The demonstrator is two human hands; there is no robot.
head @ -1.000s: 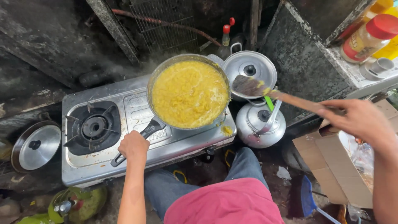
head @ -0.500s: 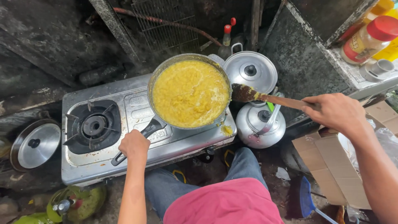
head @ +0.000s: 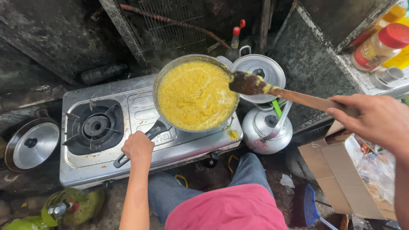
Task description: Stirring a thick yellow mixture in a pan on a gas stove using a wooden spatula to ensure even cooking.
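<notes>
Two hands engaged: left hand (head: 137, 146) closed around the black pan handle (head: 140, 142), right hand (head: 375, 119) gripping the wooden spatula (head: 272, 90), whose coated blade has moved from beyond the rim to the pan (head: 196, 94) of yellow food on the steel stove (head: 85, 170), beside a kettle (head: 267, 130), indicating stirring resumes.

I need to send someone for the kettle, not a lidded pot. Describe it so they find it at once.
Start at the steel two-burner stove with the pan of yellow food. Off the stove's right end, lower than its top, stands the kettle, just beneath a round lidded pot. Unlike that pot and the lid left of the stove, it is rounded and shiny, with a spout, a small black knob and an arched handle.
</notes>
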